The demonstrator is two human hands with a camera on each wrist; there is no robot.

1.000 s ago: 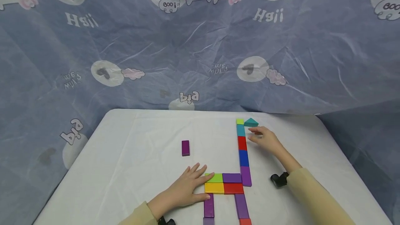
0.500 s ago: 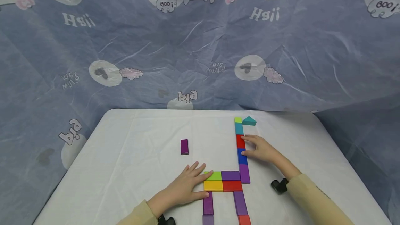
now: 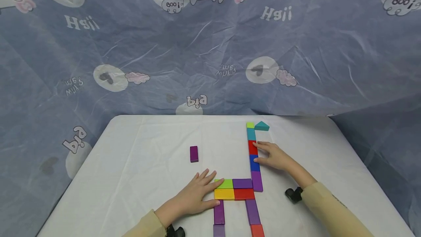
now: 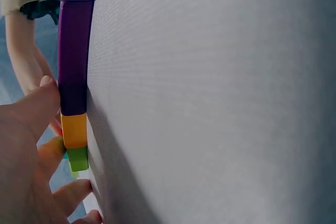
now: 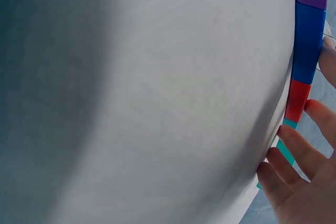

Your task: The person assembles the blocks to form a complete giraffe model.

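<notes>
My left hand (image 3: 192,196) rests with spread fingers at the left side of a flat block layout. Its index fingertip touches the lime green block (image 3: 226,184), and its thumb touches a dark purple block (image 3: 219,213) below the yellow block (image 3: 224,194). On the right, my right hand (image 3: 276,157) lies beside a column of blocks, its fingers loosely extended. One fingertip touches the red block (image 5: 298,99), while the thumb touches the blue block (image 5: 308,43). Above these are a teal block (image 3: 251,134) and a small lime block (image 3: 250,124).
A teal triangular block (image 3: 262,126) lies right of the column's far end. One separate purple block (image 3: 194,154) lies on the white table (image 3: 148,156). Two legs of blocks run toward the near edge, and a patterned blue sheet (image 3: 184,46) hangs behind.
My right hand has come back from near the teal triangle and now touches the red and blue blocks. The left hand keeps its place. The head view has shifted slightly.
</notes>
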